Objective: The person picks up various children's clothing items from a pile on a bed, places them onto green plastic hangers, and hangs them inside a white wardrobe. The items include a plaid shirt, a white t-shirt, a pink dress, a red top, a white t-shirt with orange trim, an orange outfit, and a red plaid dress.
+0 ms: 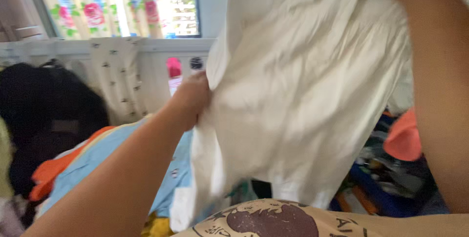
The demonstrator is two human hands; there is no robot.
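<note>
My left hand [193,95] pinches the left edge of the white cloth [303,85], which hangs raised in front of me. My right hand's grip I cannot tell; only the forearm shows. Behind lie a clothes pile [97,154] and flowered curtains [93,5].

Upper left of frame: window [173,2] w/ bright daylight, floral curtain [93,7] in pink, blue, green on pale yellow. Pale blue wall [211,2] just right of it. Below, white railing [161,66] w/ patterned cloth [115,75] draped over. Dark clothes heap [44,115] at left edge.
</note>
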